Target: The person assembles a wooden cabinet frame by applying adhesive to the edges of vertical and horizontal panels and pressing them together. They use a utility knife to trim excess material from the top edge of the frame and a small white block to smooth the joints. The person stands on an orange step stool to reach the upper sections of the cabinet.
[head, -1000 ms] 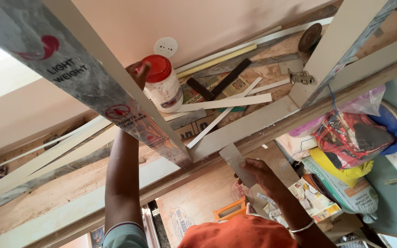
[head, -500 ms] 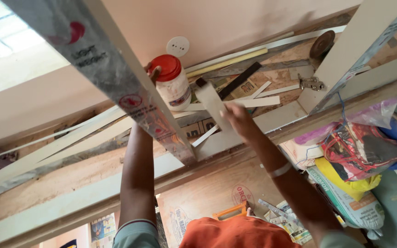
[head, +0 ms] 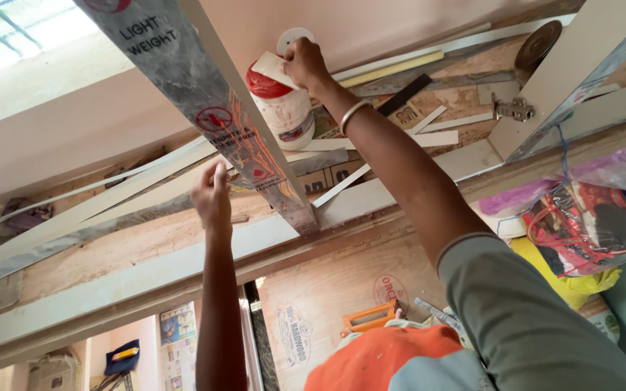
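Observation:
My right hand is shut on a short white strip and holds it against the red lid of a white plastic jar. The jar stands on a wooden board among loose strips. My left hand is lower and to the left, fingers apart and holding nothing. It sits beside a long white panel with a printed film that crosses the view diagonally. A metal bangle is on my right wrist.
Several long white strips and a black strip lie on the board. A metal hinge and a round disc sit at the upper right. Coloured plastic bags are piled on the right, and a plywood sheet is below.
My right hand carried the white strip from below the board up to the jar's lid. My left hand left the jar and drew back beside the printed panel.

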